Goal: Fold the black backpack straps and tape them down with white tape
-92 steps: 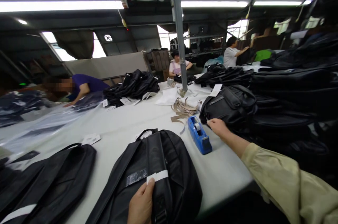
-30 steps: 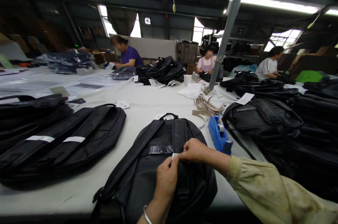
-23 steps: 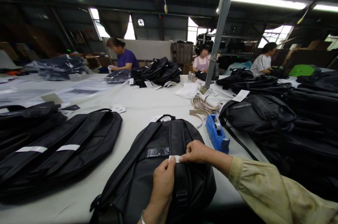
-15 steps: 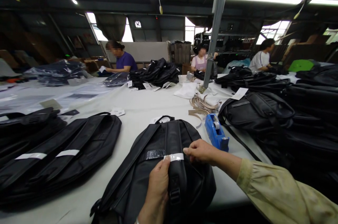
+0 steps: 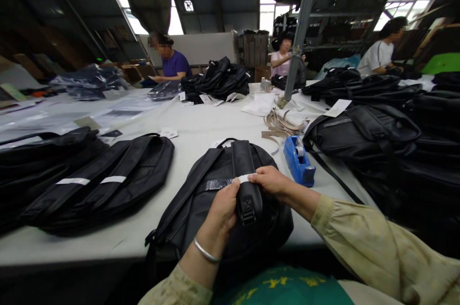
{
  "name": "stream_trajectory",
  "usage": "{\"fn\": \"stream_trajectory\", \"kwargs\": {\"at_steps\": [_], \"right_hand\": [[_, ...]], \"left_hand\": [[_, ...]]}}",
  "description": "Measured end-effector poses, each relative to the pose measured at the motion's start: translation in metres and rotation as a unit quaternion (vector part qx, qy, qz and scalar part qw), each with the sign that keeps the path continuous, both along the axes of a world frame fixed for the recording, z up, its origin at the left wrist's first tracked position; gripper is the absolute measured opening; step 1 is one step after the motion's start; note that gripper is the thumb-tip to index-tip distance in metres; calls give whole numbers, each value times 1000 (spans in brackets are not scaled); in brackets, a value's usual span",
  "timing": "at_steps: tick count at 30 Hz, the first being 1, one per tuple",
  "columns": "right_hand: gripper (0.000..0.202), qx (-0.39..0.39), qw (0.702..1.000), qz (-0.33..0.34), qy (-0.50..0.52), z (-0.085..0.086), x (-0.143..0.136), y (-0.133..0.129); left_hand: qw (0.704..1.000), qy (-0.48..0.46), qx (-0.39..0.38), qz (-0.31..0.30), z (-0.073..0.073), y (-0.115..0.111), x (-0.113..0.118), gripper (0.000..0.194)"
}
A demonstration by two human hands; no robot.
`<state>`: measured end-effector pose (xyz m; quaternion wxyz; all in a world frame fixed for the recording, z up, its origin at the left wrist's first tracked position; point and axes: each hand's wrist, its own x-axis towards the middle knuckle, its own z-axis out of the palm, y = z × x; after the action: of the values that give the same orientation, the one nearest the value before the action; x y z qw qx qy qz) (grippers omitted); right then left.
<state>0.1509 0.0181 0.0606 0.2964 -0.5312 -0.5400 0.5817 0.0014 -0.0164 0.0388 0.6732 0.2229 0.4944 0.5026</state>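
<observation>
A black backpack [image 5: 204, 216] lies on the table in front of me, straps facing up. Across its right shoulder strap [image 5: 243, 159] runs a white band [image 5: 246, 178]. My left hand [image 5: 223, 204] grips the strap's left side, its thumb pressing on one end of the band. On the opposite side, my right hand [image 5: 269, 180] is closed around the strap's edge, thumb on the band's other end. A shiny clear-wrapped strip [image 5: 217, 184] lies across the bag's back panel. Just right of the bag stands a blue tape dispenser [image 5: 299, 163]. The fingers beneath the strap are hidden.
Other black backpacks lie at left [image 5: 143, 171], with white bands on their straps. More bags [image 5: 370, 128] are heaped at right. Brown strips [image 5: 283, 123] lie by a metal post [image 5: 300, 32]. Several people work across the white table [image 5: 201, 128].
My right hand has moved from beside the strap onto it and now grips its edge. The strap is lifted and pinched between both hands. My view has tilted down.
</observation>
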Motion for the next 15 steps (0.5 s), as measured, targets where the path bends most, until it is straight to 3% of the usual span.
{"fn": "stream_trajectory", "kwargs": {"at_steps": [2, 3, 5, 7, 9, 10, 12, 13, 15], "right_hand": [[38, 79, 994, 6, -75, 2, 12, 7], [37, 130, 984, 5, -121, 2, 20, 9], [34, 231, 952, -12, -203, -2, 39, 5], [29, 325, 911, -33, -252, -11, 60, -13], [33, 429, 862, -23, -268, -22, 78, -41], [39, 486, 832, 20, -267, -28, 85, -56], [49, 550, 769, 154, -286, -38, 91, -82], [50, 559, 747, 196, -303, -42, 91, -89], [46, 550, 726, 247, -330, -43, 84, -92]], "left_hand": [[995, 21, 18, -101, 5, -5, -6, 41], [987, 74, 34, -135, 5, -10, -14, 46], [952, 253, 108, -134, 1, -25, -38, 47], [859, 443, 245, -77, -9, -47, -71, 43], [729, 557, 378, -125, -25, -73, -104, 48], [667, 599, 416, -153, -33, -86, -118, 56], [558, 674, 437, -211, -50, -105, -138, 68], [517, 704, 426, -234, -56, -109, -143, 73], [467, 740, 393, -283, -61, -107, -148, 84]]}}
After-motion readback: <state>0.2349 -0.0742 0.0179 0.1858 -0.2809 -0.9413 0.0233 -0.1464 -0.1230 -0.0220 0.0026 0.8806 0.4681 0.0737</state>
